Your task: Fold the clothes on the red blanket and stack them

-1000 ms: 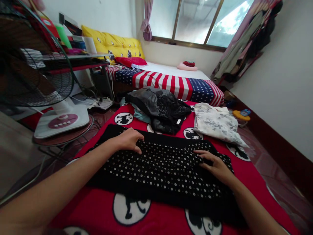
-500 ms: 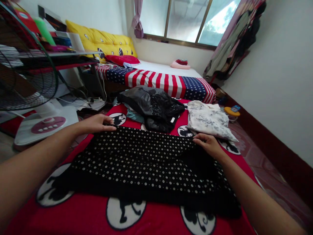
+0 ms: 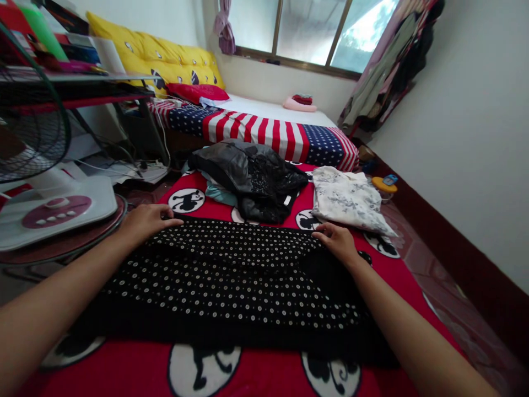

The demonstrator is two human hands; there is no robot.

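A black garment with pale dots (image 3: 231,286) lies spread out in front of me, with plain black along its near edge. My left hand (image 3: 151,221) pinches its far left corner between thumb and fingers. At the far right corner, my right hand (image 3: 336,241) grips the same far edge. The garment rests on a red blanket with round white patches (image 3: 136,366). Past the far edge sits a heap of dark clothes (image 3: 256,176), with a light blue cloth (image 3: 221,193) partly under it. To the right of the heap lies a folded white floral garment (image 3: 349,201).
A fan (image 3: 58,204) stands at the left beside a cluttered desk (image 3: 82,82). Behind is a bed with a stars-and-stripes cover (image 3: 256,127). A small yellow stool (image 3: 383,186) is by the right wall, and clothes hang (image 3: 388,77) above it.
Both hands, still holding the dotted garment's far edge, have shifted a little left in the view. The far edge has folded slightly nearer. The whole scene has also shifted left as the camera turned.
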